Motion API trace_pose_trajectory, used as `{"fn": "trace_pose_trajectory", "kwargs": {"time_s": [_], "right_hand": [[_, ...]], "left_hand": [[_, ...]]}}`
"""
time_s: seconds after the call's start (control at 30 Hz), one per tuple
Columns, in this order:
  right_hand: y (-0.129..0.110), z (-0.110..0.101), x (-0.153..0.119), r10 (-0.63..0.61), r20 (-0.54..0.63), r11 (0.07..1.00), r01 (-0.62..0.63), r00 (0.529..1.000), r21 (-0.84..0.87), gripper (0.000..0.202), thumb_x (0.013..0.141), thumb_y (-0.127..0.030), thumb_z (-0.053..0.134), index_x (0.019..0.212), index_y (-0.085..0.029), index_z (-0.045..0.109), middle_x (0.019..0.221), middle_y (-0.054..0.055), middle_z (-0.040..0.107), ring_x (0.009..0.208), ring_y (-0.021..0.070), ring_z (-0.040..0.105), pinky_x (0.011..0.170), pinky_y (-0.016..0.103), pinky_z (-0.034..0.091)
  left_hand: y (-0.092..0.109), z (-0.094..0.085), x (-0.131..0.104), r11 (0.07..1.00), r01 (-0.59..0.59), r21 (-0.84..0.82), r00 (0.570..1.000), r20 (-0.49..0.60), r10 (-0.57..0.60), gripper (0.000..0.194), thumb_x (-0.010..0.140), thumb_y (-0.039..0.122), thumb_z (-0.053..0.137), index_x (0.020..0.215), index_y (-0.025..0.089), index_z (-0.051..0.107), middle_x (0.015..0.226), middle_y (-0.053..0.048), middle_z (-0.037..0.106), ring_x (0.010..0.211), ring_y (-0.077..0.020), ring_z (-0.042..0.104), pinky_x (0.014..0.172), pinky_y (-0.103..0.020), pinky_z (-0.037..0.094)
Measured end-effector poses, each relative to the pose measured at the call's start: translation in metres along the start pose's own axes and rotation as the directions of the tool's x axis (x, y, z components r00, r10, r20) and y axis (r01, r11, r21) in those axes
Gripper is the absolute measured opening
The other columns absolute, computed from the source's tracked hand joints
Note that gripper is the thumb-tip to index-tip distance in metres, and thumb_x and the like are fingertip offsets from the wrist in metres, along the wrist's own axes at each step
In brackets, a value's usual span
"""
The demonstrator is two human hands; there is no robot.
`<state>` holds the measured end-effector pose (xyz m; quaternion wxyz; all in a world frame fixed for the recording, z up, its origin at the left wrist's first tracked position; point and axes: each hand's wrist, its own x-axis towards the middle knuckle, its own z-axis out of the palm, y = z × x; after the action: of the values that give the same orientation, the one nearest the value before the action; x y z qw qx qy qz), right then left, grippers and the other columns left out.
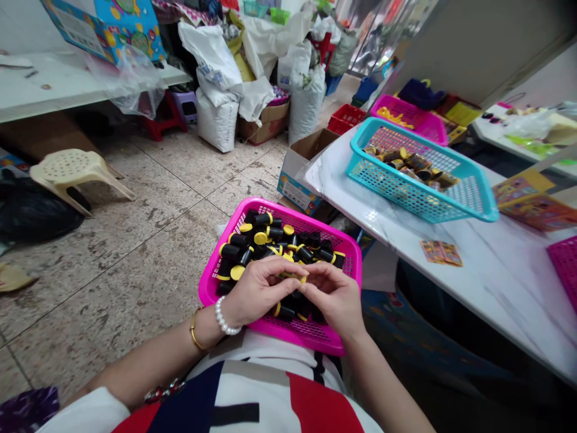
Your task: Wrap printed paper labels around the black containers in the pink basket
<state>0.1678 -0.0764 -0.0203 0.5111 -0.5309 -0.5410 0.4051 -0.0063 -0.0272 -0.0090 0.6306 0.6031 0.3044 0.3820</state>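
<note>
A pink basket (208,273) rests at my lap, full of small black cylindrical containers (232,251) with yellow caps. Over the basket, my left hand (264,285) and my right hand (336,297) meet with bent fingers, thumbs and fingertips pinched together. Between them shows a small yellow piece (303,278), gripped from both sides. The fingers cover most of it, so I cannot tell whether a black body is attached. More capped containers lie loose beneath and around both hands.
A marble-patterned table (383,213) on the right carries a teal basket (424,195) of gold-labelled containers and some printed stickers (442,252). An open cardboard box (297,180) stands by its corner. Left are a plastic stool (74,168) and a white table (54,84); filled sacks (220,114) stand behind.
</note>
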Motion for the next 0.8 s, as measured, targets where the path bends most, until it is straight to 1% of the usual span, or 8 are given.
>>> {"fn": "trace_pose_trajectory", "kwargs": {"time_s": [0.07,0.13,0.23,0.3,0.43,0.57,0.7,0.8], "right_hand": [[0.000,0.002,0.000,0.104,0.012,0.984,-0.105,0.994,0.144,0.022,0.074,-0.025,0.076,0.094,-0.022,0.067,0.081,0.002,0.068,0.071,0.0152,0.064,0.067,0.028,0.056],[-0.002,0.001,0.001,0.113,0.036,0.975,-0.118,0.993,0.188,0.023,0.075,-0.024,0.076,0.096,-0.023,0.067,0.084,0.002,0.067,0.075,0.0151,0.064,0.070,0.028,0.055],[-0.004,-0.004,0.002,0.064,0.127,0.974,-0.089,0.990,0.209,0.033,0.076,-0.024,0.075,0.108,-0.027,0.065,0.101,0.004,0.063,0.079,0.0158,0.063,0.074,0.032,0.054],[-0.001,-0.008,0.005,0.013,0.174,0.978,-0.049,0.985,0.202,0.034,0.077,-0.023,0.074,0.109,-0.029,0.068,0.113,0.006,0.057,0.086,0.0172,0.062,0.079,0.035,0.054],[0.011,-0.010,0.011,-0.098,0.107,0.970,0.071,0.989,0.232,0.018,0.076,-0.019,0.075,0.090,-0.029,0.075,0.102,0.005,0.058,0.099,0.0195,0.058,0.089,0.037,0.049],[0.016,-0.005,0.011,-0.102,0.027,0.949,0.089,0.994,0.303,0.017,0.077,-0.021,0.074,0.091,-0.030,0.074,0.106,0.004,0.059,0.098,0.0190,0.059,0.082,0.035,0.052],[0.007,-0.002,0.004,-0.120,0.076,0.975,0.103,0.990,0.199,0.020,0.077,-0.019,0.074,0.094,-0.030,0.074,0.112,0.006,0.059,0.104,0.0212,0.059,0.083,0.036,0.054],[-0.005,-0.016,0.018,-0.202,0.041,0.979,0.202,0.978,0.015,0.018,0.076,-0.016,0.075,0.089,-0.028,0.074,0.101,0.004,0.063,0.096,0.0200,0.062,0.079,0.035,0.055]], "left_hand": [[0.001,-0.001,0.000,0.998,0.031,-0.059,0.999,0.031,-0.030,0.031,0.081,0.025,0.068,0.111,0.020,0.065,0.099,-0.005,0.068,0.092,-0.0157,0.063,0.083,-0.026,0.049],[0.002,-0.003,0.002,0.981,0.127,-0.149,0.991,0.051,-0.121,0.044,0.081,0.029,0.068,0.122,0.020,0.055,0.089,-0.003,0.068,0.076,-0.0125,0.064,0.068,-0.023,0.052],[0.002,-0.006,0.004,0.938,0.270,-0.215,0.963,0.065,-0.263,0.031,0.083,0.039,0.064,0.102,0.015,0.057,0.069,0.001,0.063,0.049,-0.0070,0.055,0.045,-0.017,0.045],[-0.001,-0.004,0.004,0.902,0.348,-0.256,0.938,0.092,-0.336,0.031,0.084,0.045,0.062,0.087,0.014,0.055,0.063,0.000,0.063,0.041,-0.0062,0.052,0.037,-0.015,0.040],[-0.007,0.003,0.004,0.791,0.426,-0.438,0.904,0.192,-0.381,0.035,0.083,0.049,0.062,0.090,0.015,0.054,0.059,0.000,0.063,0.036,-0.0061,0.051,0.032,-0.013,0.038],[-0.010,0.007,0.005,0.716,0.433,-0.547,0.899,0.211,-0.383,0.033,0.080,0.045,0.066,0.086,0.014,0.055,0.060,0.000,0.064,0.034,-0.0046,0.049,0.031,-0.012,0.037],[-0.011,0.010,0.006,0.722,0.432,-0.540,0.897,0.179,-0.404,0.035,0.082,0.048,0.064,0.085,0.014,0.054,0.057,0.000,0.062,0.033,-0.0052,0.048,0.029,-0.012,0.035],[-0.012,0.012,0.003,0.725,0.449,-0.521,0.890,0.194,-0.412,0.039,0.084,0.049,0.060,0.101,0.015,0.051,0.061,0.000,0.064,0.036,-0.0066,0.051,0.032,-0.013,0.037]]}}
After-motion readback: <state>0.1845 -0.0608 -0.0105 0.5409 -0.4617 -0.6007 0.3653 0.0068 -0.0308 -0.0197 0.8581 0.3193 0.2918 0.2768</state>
